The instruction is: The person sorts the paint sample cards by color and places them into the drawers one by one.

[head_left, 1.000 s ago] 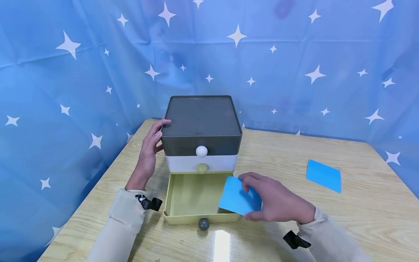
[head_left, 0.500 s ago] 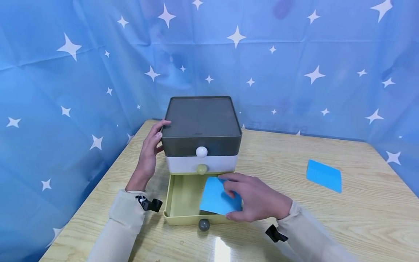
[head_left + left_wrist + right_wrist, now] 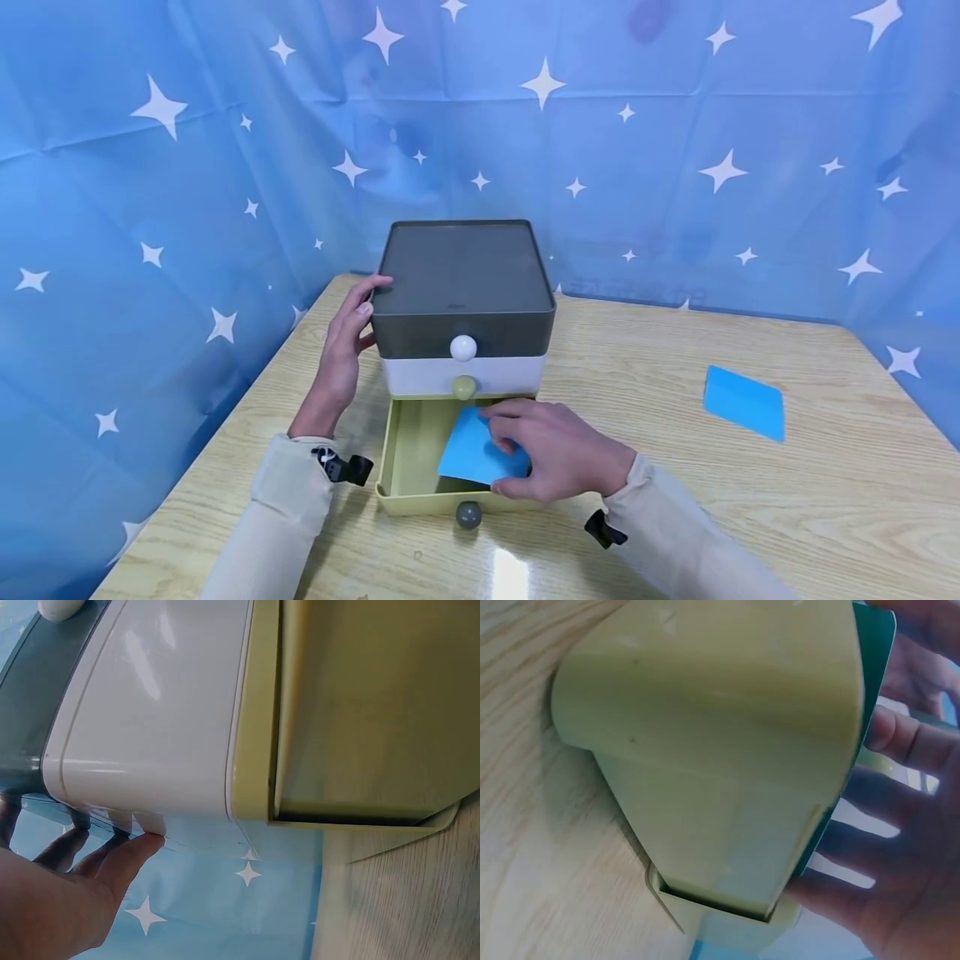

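Blue card held over the open bottom drawer of a small drawer box

The blue card is a thin, flat, square sheet, tilted a little and held by the right hand inside the pulled-out yellow-green drawer, towards its right half. This drawer is the lowest tier of the drawer box and stands fully out, with a grey round knob on its front wall. Above it sit a shut white drawer with a yellow-green knob and a shut dark grey top drawer with a white knob. The left hand rests against the box's left side, thumb on the top edge. The box stands on the wooden surface.
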The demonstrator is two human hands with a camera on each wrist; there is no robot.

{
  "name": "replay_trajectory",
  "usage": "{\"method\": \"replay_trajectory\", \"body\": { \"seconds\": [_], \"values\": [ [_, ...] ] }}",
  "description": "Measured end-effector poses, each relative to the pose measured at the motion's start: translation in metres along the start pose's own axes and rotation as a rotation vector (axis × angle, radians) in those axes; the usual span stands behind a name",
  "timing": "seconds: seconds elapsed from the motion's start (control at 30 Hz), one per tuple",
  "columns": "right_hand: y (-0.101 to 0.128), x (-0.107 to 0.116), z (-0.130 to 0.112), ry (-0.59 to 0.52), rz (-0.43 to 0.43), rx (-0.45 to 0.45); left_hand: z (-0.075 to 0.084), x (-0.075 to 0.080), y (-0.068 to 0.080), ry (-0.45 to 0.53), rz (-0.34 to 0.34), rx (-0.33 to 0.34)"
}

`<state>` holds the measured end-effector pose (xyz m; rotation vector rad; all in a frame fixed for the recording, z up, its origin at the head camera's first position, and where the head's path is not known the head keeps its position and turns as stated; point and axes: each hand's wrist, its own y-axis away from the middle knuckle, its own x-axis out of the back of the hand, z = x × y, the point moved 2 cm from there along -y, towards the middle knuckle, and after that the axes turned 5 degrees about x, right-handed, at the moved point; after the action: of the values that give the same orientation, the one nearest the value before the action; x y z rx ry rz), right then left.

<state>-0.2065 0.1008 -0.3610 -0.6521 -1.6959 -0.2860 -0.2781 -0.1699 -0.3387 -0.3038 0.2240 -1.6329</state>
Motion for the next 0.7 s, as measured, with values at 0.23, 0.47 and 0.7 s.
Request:
{"method": "replay_trajectory", "body": {
  "seconds": [0.23, 0.47, 0.7],
  "values": [
    [-0.0036, -0.0047, 0.0014, 0.029, -0.019, -0.002, -0.0003, -0.0013, -0.0001, -0.011, -0.015, -0.001],
    [-0.0057, -0.0089, 0.0022, 0.044, -0.043, 0.023, -0.0016, -0.0005, 0.0004, -0.013, -0.007, 0.003],
    [-0.0036, -0.0031, -0.0002, 0.011, -0.054, 0.000, -0.0008, -0.0001, 0.0007, -0.010, -0.001, 0.000]
  ]
}}
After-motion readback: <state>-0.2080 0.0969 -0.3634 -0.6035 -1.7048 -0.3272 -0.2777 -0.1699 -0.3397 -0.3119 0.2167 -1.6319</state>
